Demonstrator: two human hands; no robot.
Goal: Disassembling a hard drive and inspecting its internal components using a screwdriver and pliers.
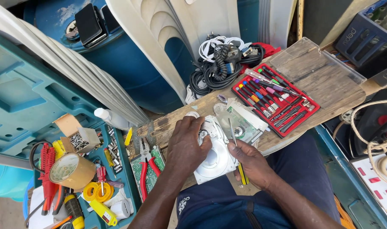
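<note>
Silvery metal gleams from the opened hard drive [214,159] lying on the wooden desk [329,85], close to the person's lap. The left hand [186,146] presses down over its upper corner, fingers curled on the casing. The right hand [250,163] pinches a thin screwdriver [232,132], tip at the drive. A red tray of screwdrivers [275,98] sits just beyond.

The view holds two hands, one opened hard drive [214,159], one red screwdriver tray [275,101] at two o'clock, one brown tape roll [70,171] and two yellow rolls [96,191] at eight o'clock.
</note>
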